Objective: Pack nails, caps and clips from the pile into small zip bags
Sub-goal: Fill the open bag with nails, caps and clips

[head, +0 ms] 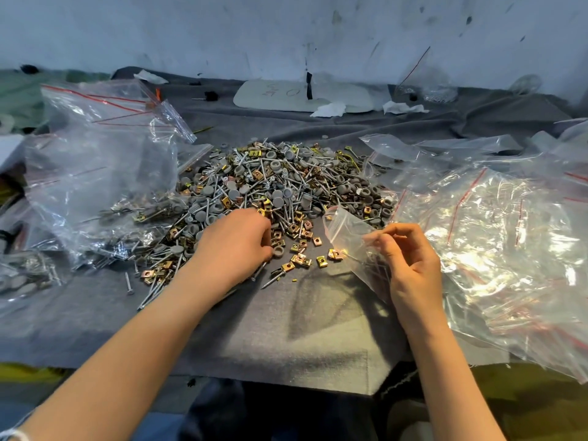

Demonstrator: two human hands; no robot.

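Pile (286,186) touching left hand (235,243); zip bag (346,237) pinched in right hand (410,265).

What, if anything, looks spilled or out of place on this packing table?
Nothing serious. Loose nails and clips lie scattered on the grey cloth beside the pile. Crumpled white tissue scraps sit at the far side, unrelated to packing. The small zip bag in the right hand looks intact.

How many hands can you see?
2. The left hand touches the pile in the middle; the right hand pinches a small zip bag beside it. None seem hidden.
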